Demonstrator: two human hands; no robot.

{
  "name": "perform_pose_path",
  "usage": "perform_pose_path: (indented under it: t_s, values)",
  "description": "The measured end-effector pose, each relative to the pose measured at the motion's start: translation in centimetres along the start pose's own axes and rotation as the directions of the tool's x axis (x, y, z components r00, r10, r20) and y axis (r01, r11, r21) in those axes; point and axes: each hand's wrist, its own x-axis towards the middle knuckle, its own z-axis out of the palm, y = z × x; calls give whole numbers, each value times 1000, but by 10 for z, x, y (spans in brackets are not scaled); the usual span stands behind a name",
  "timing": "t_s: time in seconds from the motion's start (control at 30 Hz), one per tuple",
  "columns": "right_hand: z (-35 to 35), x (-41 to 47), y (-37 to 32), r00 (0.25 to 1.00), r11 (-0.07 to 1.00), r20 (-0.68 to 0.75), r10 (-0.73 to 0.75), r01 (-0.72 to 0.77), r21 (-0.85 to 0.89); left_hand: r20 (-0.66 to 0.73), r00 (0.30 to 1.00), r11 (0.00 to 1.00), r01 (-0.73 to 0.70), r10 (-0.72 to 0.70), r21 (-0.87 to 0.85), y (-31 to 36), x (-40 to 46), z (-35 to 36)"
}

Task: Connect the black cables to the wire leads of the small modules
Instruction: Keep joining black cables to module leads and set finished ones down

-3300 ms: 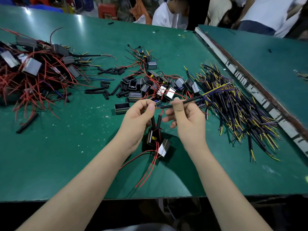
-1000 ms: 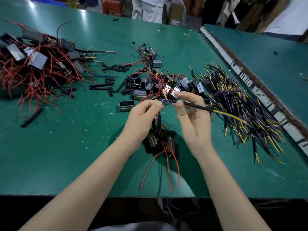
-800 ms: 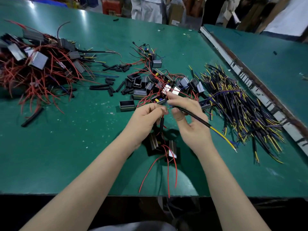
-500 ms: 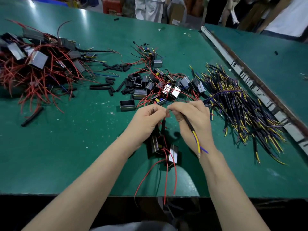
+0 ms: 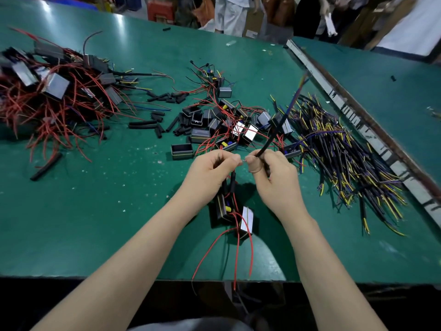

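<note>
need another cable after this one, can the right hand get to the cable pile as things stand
Probably yes, once free. The cable pile lies in the open on the table just right of the right hand, with nothing between. But that hand grips a black cable now, so it must let go first.

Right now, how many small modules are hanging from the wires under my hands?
2: a dark module under the left hand, and a silver-faced module beside it, nearer the table edge.

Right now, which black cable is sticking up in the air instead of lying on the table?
The black cable gripped in the right hand. It slants up off the table, while the other cables lie flat in the pile at the right.
</note>
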Motion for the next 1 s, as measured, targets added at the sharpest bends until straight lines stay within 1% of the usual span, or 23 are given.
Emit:
perform_pose_path:
  t_s: [0.07, 0.13, 0.2, 0.3, 0.47, 0.57, 0.73, 0.83, 1.0]
  values:
    - [0, -1, -3, 991, 986, 19, 131, -132, 101, -38, 999, 1000, 6, -5, 12, -2, 0, 1]
    - [-1, -1, -5, 974, 959, 15, 227, -226, 170, -66, 996, 998, 64, -64, -4, -4, 1, 0]
    - [-1, 0, -5, 961, 939, 2, 278, -272, 208, -53, 991, 993, 120, -120, -1, -5, 0, 0]
    - [-2, 1, -3, 946, 910, -7, 324, -310, 275, -11, 995, 992, 102, -101, 75, -4, -3, 2]
    - [-2, 1, -5, 948, 902, 22, 319, -311, 301, 93, 994, 995, 68, -61, -70, -2, -6, -1]
    - [-2, 1, -8, 947, 896, 54, 316, -316, 312, 98, 994, 991, 52, -40, -122, -2, -6, -1]
    - [-1, 1, -12, 939, 834, 77, 336, -334, 438, 65, 998, 991, 23, -14, -130, -1, -5, -3]
    - [0, 1, -12, 941, 829, 76, 330, -327, 454, 60, 998, 991, 12, -4, -130, -2, -5, -3]
    - [4, -1, -12, 947, 825, 96, 305, -313, 470, 60, 997, 991, -45, 52, -126, -4, -3, -4]
